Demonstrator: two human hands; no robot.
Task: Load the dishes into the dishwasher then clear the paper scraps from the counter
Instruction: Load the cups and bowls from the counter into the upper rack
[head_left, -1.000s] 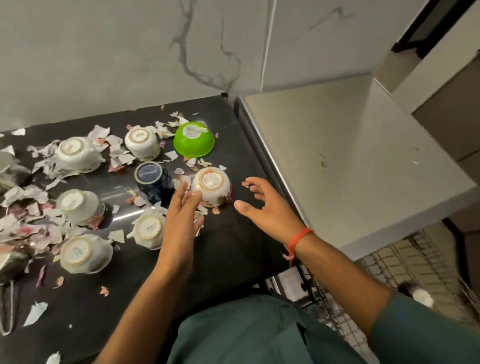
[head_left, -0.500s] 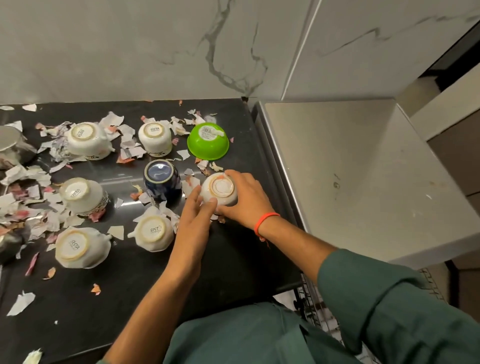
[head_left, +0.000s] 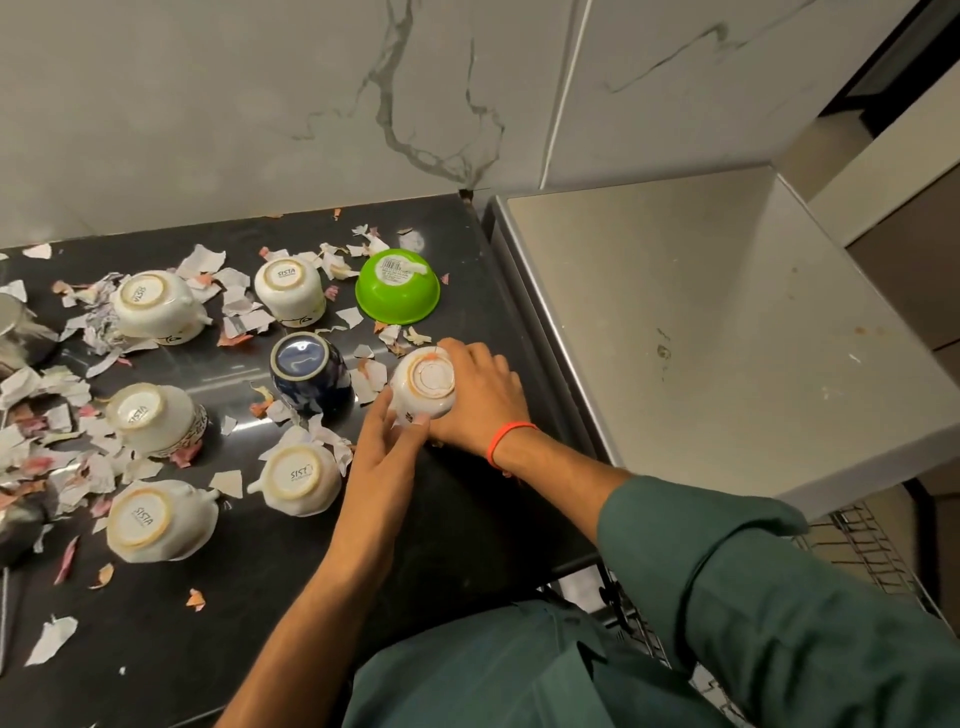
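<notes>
Black bench (head_left: 467, 519) is a mess, scraps (head_left: 83, 467) all over the left side with upside-down cups mixed in. Near the right edge there's one small white cup (head_left: 423, 387), bottom up, beside the blue cup (head_left: 310, 376). Right hand (head_left: 478, 400) is wrapped round its far side, fingers curled on it. Left hand (head_left: 387, 441) touches the near side, fingers fairly straight.

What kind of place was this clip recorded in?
Most likely a home kitchen: a dark stone counter against a marble-look wall, upturned white cups among paper scraps, and a wire dishwasher rack pulled out below a steel top.
</notes>
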